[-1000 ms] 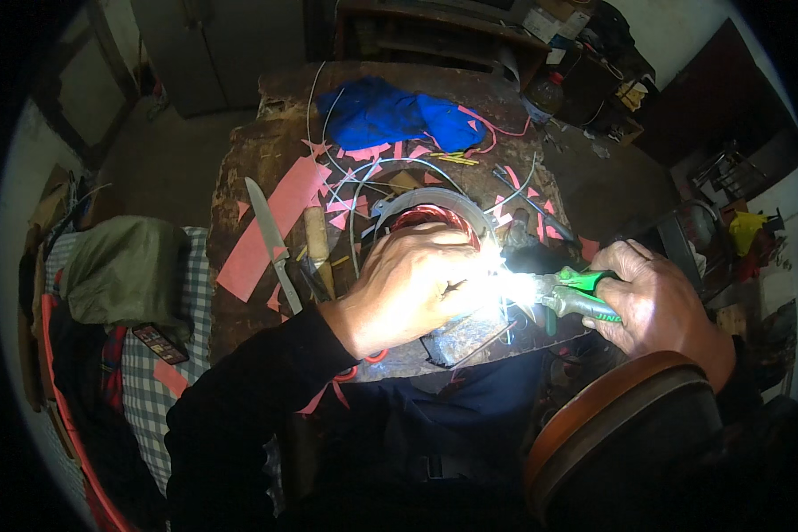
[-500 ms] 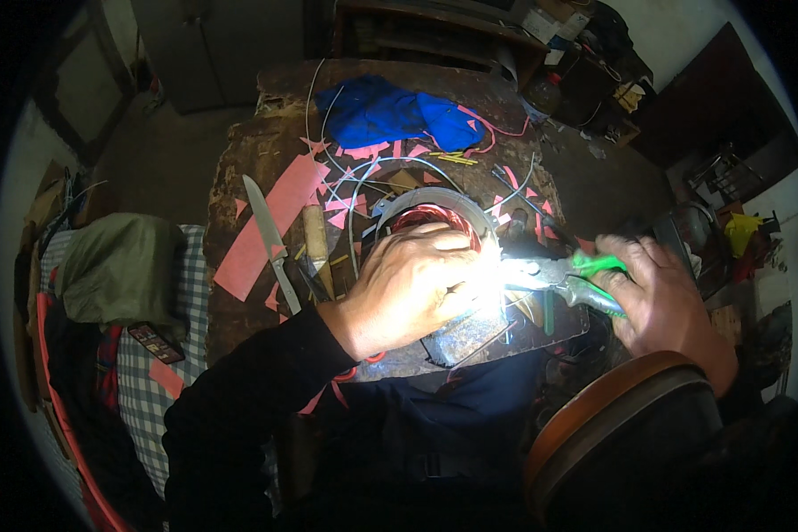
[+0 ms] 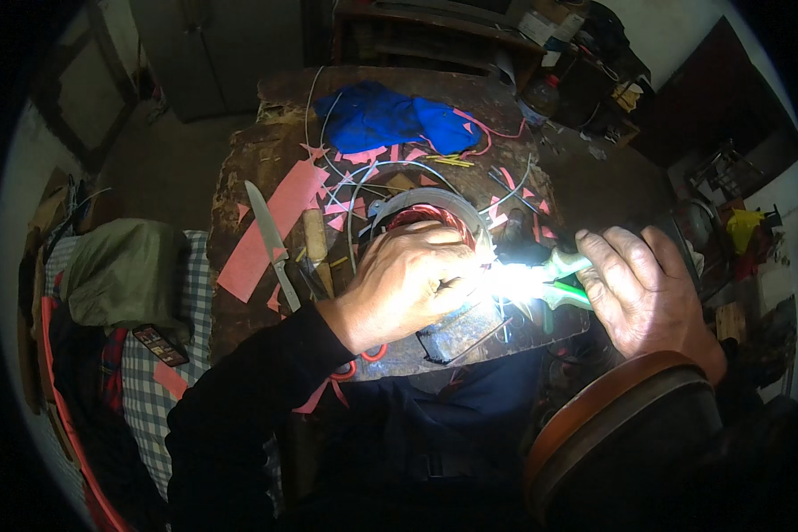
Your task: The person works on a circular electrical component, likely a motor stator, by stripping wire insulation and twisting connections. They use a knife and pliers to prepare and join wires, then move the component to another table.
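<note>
My left hand [image 3: 408, 284] lies over a ring-shaped metal motor stator [image 3: 448, 199] with red-brown copper windings [image 3: 427, 213] inside. Its fingers are curled and pressed together at the near right of the ring; strong glare hides what they pinch. My right hand [image 3: 649, 288] grips green-handled pliers [image 3: 572, 294] from the right, fingers around the handles. The pliers' jaws point left toward my left fingertips and vanish in the glare, so whether they touch anything cannot be seen. Beneath my left hand is a dark flat block [image 3: 461, 335].
On the worn wooden table [image 3: 239, 168] lie a knife [image 3: 264, 217], a pink sheet [image 3: 262, 253], a wooden-handled tool [image 3: 316, 238], pink scraps and looped wires. A blue cloth [image 3: 399, 115] lies at the far side. Red scissor handles [image 3: 374, 353] show at the near edge.
The pliers have shifted slightly left and down, their jaws deeper in the glare. My right hand's fingers have straightened somewhat on the handles. My left hand stays on the stator.
</note>
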The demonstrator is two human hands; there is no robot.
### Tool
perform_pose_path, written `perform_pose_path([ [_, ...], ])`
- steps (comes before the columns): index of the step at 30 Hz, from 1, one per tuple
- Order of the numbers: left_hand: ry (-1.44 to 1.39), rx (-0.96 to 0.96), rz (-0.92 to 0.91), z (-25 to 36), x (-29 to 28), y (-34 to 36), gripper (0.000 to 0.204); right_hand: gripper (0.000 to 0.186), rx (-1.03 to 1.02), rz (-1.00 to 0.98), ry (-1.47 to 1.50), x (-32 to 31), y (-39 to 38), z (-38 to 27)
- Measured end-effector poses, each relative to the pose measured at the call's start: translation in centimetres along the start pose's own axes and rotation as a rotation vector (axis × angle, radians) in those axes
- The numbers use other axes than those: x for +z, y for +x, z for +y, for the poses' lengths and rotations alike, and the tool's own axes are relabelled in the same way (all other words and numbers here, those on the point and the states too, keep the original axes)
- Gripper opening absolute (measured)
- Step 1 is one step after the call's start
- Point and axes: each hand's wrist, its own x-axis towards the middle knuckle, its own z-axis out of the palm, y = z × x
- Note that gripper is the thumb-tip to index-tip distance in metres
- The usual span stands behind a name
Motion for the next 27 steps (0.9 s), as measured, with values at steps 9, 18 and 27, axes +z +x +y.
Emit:
perform_pose_path([
  [9, 0.045, 0.064, -0.018, -0.1, -0.1, 0.0, 0.009, 0.029, 0.279, -0.647, 0.609, -1.8, 1.8, 2.2],
  [18, 0.053, 0.057, -0.043, -0.3, -0.6, -0.3, 0.011, 0.049, 0.711, -1.148, 1.610, 2.0, -0.3, 5.9],
  [27, 0.068, -0.060, -0.110, 0.1, -0.6, 0.1, 0.022, 0.045, 1.034, -0.893, 1.147, 6.2, -9.8, 1.4],
])
